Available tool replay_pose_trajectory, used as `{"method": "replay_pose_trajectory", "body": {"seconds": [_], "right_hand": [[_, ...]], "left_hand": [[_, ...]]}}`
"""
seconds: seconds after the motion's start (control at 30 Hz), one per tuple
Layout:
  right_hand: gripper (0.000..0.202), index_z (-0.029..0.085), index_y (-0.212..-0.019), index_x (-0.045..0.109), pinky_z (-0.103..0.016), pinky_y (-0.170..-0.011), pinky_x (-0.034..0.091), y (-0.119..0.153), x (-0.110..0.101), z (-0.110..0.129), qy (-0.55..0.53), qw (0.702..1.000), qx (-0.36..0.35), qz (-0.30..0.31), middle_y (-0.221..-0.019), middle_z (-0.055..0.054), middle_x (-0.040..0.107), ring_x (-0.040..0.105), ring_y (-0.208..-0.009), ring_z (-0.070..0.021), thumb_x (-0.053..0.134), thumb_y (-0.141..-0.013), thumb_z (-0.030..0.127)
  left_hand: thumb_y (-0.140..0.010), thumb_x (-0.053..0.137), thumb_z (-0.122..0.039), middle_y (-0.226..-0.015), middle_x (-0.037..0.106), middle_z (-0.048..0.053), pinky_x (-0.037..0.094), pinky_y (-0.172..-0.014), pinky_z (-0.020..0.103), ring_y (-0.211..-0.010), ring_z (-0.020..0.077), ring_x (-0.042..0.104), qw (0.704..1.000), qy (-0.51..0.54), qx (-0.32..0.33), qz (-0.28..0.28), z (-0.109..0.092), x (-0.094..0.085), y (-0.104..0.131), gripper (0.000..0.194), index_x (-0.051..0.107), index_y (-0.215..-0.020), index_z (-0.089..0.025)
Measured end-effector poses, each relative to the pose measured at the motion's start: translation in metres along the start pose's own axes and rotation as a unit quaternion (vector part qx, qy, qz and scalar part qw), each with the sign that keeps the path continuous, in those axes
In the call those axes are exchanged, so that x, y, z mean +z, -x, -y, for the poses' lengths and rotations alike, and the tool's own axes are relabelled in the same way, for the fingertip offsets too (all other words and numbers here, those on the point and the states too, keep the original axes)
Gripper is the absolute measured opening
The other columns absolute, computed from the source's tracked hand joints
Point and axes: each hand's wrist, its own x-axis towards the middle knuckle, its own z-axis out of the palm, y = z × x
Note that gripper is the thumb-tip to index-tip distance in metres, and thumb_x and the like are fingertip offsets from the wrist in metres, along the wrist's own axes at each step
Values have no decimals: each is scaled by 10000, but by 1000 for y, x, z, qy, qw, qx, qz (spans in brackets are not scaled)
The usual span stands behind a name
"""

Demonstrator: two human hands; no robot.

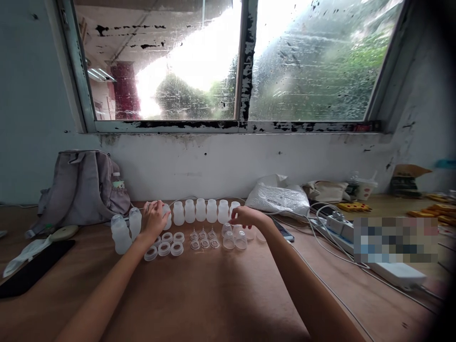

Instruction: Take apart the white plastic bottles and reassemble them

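Bottles [201, 210] are standing in a row on the table [213, 294]. The left hand [155, 219] is curving against one near the left; whether it is gripping, I cannot tell. The right hand [247, 217] is half curling at the right-end bottle, above clear cups [228, 241], its grip unclear too. Rings [164, 249] are lying in front; a backpack [87, 190] is resting near the wall [199, 161].

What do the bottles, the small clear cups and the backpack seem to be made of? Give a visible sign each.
Bottles: probably plastic, possibly glass, frosted finish; they look milky.
Small clear cups: likely plastic, smooth finish; the tabletop shows through.
Backpack: apparently fabric, matt; it sags in soft folds.
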Motion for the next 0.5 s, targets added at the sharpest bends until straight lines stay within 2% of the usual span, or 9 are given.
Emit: {"method": "replay_pose_trajectory", "body": {"seconds": [0.13,0.2,0.27,0.33,0.43,0.5], "right_hand": [[172,181,-805,585,-203,-542,408,3,2,10,14,984,-107,-142,-817,-40,612,564,-657,-128,518,-740,325],[147,189,-767,590,-204,-587,400,8,4,21,14,970,-159,-185,-799,-29,616,558,-705,-133,510,-747,311],[133,190,-761,587,-203,-602,396,15,8,35,-2,961,-197,-194,-780,-21,614,553,-709,-129,505,-752,294],[133,187,-805,578,-200,-589,401,22,13,49,-37,956,-229,-179,-791,-20,610,550,-686,-117,503,-756,286],[213,192,-927,536,-190,-540,413,28,21,66,-115,942,-276,-151,-854,-26,599,547,-649,-100,512,-755,314],[271,199,-978,505,-180,-489,418,29,25,73,-178,931,-294,-125,-891,-32,588,546,-610,-88,488,-770,371]], "left_hand": [[-737,495,-335,-814,581,82,301,-882,407,-900,257,501,998,54,-14,-35,-8,-17,3,218,499,-885,-175],[-736,502,-359,-863,576,80,328,-855,402,-918,260,492,994,89,-39,-59,-13,-27,1,249,490,-914,-185],[-732,515,-365,-905,570,73,348,-839,392,-941,256,485,985,139,-66,-76,-20,-38,-2,274,477,-942,-194],[-729,524,-367,-928,562,62,365,-831,373,-951,240,492,972,205,-86,-69,-28,-49,-4,290,465,-964,-205],[-722,538,-399,-944,565,42,385,-819,349,-933,208,521,940,321,-111,-10,-43,-60,-4,330,451,-987,-222],[-714,548,-418,-935,581,32,388,-824,346,-926,195,536,908,401,-117,45,-53,-64,-2,366,442,-1008,-226]]}}
